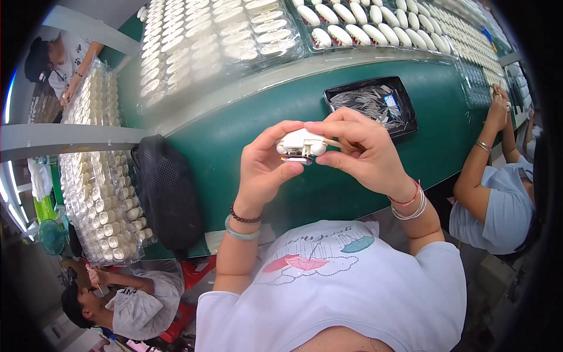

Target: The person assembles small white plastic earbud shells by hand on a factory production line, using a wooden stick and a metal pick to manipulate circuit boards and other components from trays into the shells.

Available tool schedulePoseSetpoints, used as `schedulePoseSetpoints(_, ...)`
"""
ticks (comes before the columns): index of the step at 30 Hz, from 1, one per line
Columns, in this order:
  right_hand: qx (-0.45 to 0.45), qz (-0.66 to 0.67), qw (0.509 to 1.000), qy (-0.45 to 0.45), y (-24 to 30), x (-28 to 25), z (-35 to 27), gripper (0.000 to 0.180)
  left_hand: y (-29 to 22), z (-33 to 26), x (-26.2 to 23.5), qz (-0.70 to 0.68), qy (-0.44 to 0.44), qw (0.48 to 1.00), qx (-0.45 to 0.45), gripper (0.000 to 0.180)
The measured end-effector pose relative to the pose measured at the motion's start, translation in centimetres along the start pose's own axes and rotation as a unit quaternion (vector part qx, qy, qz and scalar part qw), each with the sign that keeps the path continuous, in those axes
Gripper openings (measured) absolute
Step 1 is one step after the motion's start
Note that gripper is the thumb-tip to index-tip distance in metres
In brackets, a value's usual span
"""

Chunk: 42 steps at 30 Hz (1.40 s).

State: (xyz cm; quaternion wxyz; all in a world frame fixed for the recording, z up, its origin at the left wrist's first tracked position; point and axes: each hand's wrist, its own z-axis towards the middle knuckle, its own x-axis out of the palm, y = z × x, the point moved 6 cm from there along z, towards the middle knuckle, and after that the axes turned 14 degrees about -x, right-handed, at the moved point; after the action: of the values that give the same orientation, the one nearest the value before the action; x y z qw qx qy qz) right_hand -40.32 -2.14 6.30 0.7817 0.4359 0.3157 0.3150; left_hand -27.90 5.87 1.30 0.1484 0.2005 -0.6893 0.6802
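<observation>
With left hand (261, 158) and right hand (366, 146) pinching the white casing (296, 139) between them above the green bench (208, 170), we judge this a fitting step, the next move calling for steady left-side support.

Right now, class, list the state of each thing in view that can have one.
Left hand: holding the white casing by its left end.
Right hand: touching the casing's right end.
White casing: held up, open on one side, inner parts exposed.
Black tray: loaded with thin grey strips.
White oval pieces: set out in rows.
Black mesh bag: lying down; whether zipped, unclear.
</observation>
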Motion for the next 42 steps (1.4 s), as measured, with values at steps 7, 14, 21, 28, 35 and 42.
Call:
schedulePoseSetpoints(7,-0.009,-0.022,1.000,0.002,0.3,0.1,-0.1,0.041,0.0,-0.3,0.1,0.022,-0.004,1.000,-0.003,0.063)
schedulePoseSetpoints(14,-0.055,-0.155,0.986,-0.024,0.8,-0.5,0.0,0.029,-2.2,-0.8,1.2,0.406,-0.116,0.888,0.182,0.046)
schedulePoseSetpoints(21,0.052,-0.008,0.998,-0.032,-2.1,0.6,0.1,0.029,0.3,-0.2,-0.2,0.102,-0.154,0.981,0.051,0.028)
schedulePoseSetpoints(28,0.176,0.147,0.973,-0.010,-2.9,0.4,0.6,0.027,1.7,0.3,-1.0,-0.120,-0.118,0.983,-0.076,0.024)
schedulePoseSetpoints(35,0.201,0.129,0.971,0.005,-3.8,0.5,-0.1,0.031,1.5,0.2,-1.0,-0.060,-0.100,0.991,-0.065,0.025)
schedulePoseSetpoints(42,0.084,0.021,0.995,0.052,-1.8,0.2,0.7,0.029,1.4,0.3,-1.0,0.011,-0.142,0.989,-0.031,0.024)
